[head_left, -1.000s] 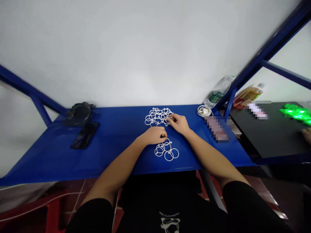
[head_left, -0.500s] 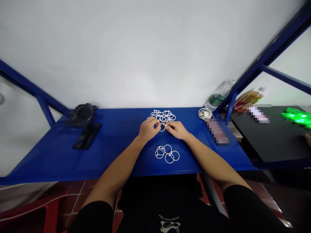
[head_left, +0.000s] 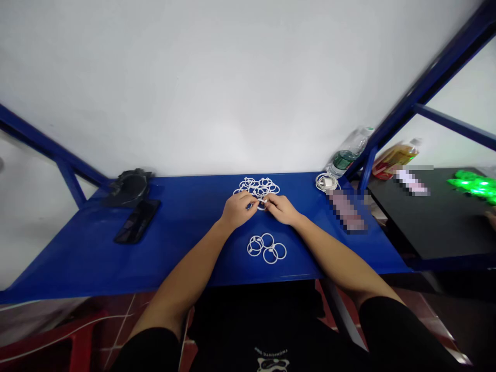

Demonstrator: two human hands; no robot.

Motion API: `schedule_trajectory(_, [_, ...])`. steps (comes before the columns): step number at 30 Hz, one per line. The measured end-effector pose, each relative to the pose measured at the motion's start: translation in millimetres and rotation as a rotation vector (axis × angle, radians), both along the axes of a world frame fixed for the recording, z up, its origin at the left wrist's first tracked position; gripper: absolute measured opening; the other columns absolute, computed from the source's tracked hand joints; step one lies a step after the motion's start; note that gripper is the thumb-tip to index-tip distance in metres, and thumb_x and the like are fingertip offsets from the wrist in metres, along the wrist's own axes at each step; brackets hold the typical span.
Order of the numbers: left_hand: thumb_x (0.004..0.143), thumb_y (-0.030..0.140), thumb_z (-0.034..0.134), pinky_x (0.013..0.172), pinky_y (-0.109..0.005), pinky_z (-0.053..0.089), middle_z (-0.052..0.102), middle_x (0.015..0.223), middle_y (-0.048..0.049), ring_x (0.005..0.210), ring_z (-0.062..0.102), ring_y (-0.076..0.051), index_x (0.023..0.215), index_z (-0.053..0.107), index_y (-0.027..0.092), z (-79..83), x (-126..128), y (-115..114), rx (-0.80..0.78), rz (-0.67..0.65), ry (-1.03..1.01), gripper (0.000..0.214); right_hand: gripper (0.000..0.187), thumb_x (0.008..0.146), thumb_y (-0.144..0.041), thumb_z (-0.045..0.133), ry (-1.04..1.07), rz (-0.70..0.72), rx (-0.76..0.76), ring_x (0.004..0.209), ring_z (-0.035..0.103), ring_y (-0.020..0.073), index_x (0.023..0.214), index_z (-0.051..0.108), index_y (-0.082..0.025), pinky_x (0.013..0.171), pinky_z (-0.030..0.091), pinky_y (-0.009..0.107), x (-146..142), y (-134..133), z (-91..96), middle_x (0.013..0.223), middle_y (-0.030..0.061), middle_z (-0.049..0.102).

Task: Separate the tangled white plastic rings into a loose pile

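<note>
Left hand [head_left: 237,212] and right hand [head_left: 283,210] pinch a white ring [head_left: 262,201] between them, beside the ring cluster [head_left: 267,184]. Step judged: fingertip work on that ring — joining or parting, cannot tell. Next move calls for steady, opposed grips; a smaller ring group [head_left: 270,263] lies nearer the body.

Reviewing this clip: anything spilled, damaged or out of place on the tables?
Nothing looks spilled or plainly damaged, though the white rings are too small to check closely. The oddity is two pixelated patches, one on the blue table beside the coiled cable, one over the black table, obscuring what lies there.
</note>
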State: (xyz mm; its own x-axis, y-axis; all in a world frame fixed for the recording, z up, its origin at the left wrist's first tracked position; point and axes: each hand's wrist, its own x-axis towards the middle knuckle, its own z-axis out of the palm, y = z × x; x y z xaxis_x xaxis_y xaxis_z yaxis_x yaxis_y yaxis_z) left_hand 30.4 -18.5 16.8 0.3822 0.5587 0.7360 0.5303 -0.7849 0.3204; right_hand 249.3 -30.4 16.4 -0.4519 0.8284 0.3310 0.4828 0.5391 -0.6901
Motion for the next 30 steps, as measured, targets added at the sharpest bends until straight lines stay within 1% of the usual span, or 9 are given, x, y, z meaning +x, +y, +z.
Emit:
schedule_trajectory(3, [0.095, 0.021, 0.065, 0.07, -0.026, 0.052, 0.072, 0.084, -0.0018, 0.071, 0.065, -0.013, 0.085, 0.072, 0.02, -1.1, 1.7, -1.6, -0.003, -0.049, 0.03, 0.011, 0.016, 0.099, -0.027, 0.048, -0.019, 0.002, 0.002, 0.069, 0.063, 0.0168, 0.09, 0.06, -0.022, 0.068, 0.045, 0.026, -1.5, -0.8, 1.0, 0.076, 0.0007, 0.069])
schedule_trajectory(6, [0.095, 0.024, 0.067, 0.071, -0.027, 0.054, 0.074, 0.09, -0.0034, 0.077, 0.068, -0.014, 0.096, 0.073, 0.02, -2.0, 3.1, -2.8, -0.016, -0.06, 0.016, 0.007, 0.017, 0.099, -0.028, 0.048, -0.022, -0.001, 0.022, 0.063, 0.058, 0.0152, 0.086, 0.058, -0.022, 0.064, 0.041, 0.025, -0.9, -1.7, 1.0, 0.07, -0.0011, 0.064])
schedule_trajectory(10, [0.099, 0.029, 0.065, 0.076, -0.027, 0.057, 0.076, 0.103, -0.0059, 0.087, 0.072, -0.016, 0.109, 0.073, 0.021, -2.2, 1.5, -1.8, -0.024, -0.081, 0.031, 0.016, 0.015, 0.097, -0.027, 0.048, -0.004, 0.047, 0.057, 0.061, 0.056, 0.0146, 0.086, 0.057, -0.022, 0.063, 0.041, 0.025, 0.9, -2.2, 0.5, 0.07, -0.0011, 0.063])
schedule_trajectory(13, [0.101, 0.032, 0.064, 0.073, -0.026, 0.055, 0.077, 0.091, -0.0028, 0.078, 0.071, -0.014, 0.105, 0.074, 0.021, -2.2, -1.0, -1.1, 0.013, -0.149, 0.061, 0.016, 0.015, 0.097, -0.028, 0.048, -0.011, 0.096, 0.09, 0.064, 0.058, 0.0151, 0.088, 0.058, -0.022, 0.065, 0.042, 0.026, 1.0, -2.4, 0.8, 0.073, 0.0, 0.064])
schedule_trajectory(15, [0.1, 0.034, 0.065, 0.067, -0.025, 0.052, 0.075, 0.079, -0.0002, 0.068, 0.068, -0.012, 0.1, 0.075, 0.021, -1.8, -2.0, -1.2, 0.038, -0.154, 0.062, 0.016, 0.018, 0.099, -0.031, 0.047, -0.027, 0.111, 0.114, 0.065, 0.059, 0.0155, 0.09, 0.059, -0.021, 0.065, 0.042, 0.026, 0.8, -2.7, 1.6, 0.075, 0.0007, 0.065])
schedule_trajectory(17, [0.101, 0.035, 0.064, 0.064, -0.025, 0.049, 0.073, 0.073, 0.001, 0.063, 0.065, -0.011, 0.093, 0.075, 0.021, -1.1, -2.0, -1.7, 0.041, -0.139, 0.07, 0.019, 0.021, 0.1, -0.033, 0.046, -0.047, 0.114, 0.13, 0.066, 0.059, 0.0158, 0.091, 0.06, -0.021, 0.066, 0.042, 0.026, 0.5, -2.9, 2.6, 0.076, 0.0017, 0.066])
schedule_trajectory(20, [0.102, 0.034, 0.062, 0.064, -0.025, 0.048, 0.072, 0.071, 0.0009, 0.063, 0.065, -0.011, 0.085, 0.073, 0.021, -0.3, -1.4, -2.4, 0.032, -0.139, 0.103, 0.024, 0.023, 0.101, -0.032, 0.044, -0.08, 0.111, 0.139, 0.067, 0.061, 0.0163, 0.091, 0.062, -0.02, 0.067, 0.043, 0.027, 0.6, -2.7, 3.3, 0.077, 0.0026, 0.067])
schedule_trajectory(26, [0.102, 0.034, 0.062, 0.067, -0.026, 0.05, 0.075, 0.075, 0.0, 0.067, 0.067, -0.012, 0.086, 0.074, 0.021, -3.7, -1.4, -1.8, 0.003, -0.138, 0.101, 0.023, 0.024, 0.102, -0.032, 0.044, -0.068, 0.129, 0.154, 0.069, 0.061, 0.017, 0.092, 0.063, -0.02, 0.068, 0.044, 0.027, 2.6, -0.4, -0.2, 0.077, 0.0029, 0.068])
schedule_trajectory(30, [0.101, 0.033, 0.064, 0.066, -0.026, 0.049, 0.074, 0.074, 0.0006, 0.066, 0.067, -0.012, 0.085, 0.074, 0.021, -6.5, -0.7, -0.9, 0.035, -0.138, 0.101, 0.023, 0.026, 0.102, -0.033, 0.044, -0.076, 0.146, 0.177, 0.067, 0.06, 0.0169, 0.088, 0.062, -0.02, 0.067, 0.043, 0.027, 3.4, 0.8, -0.8, 0.074, 0.0025, 0.066])
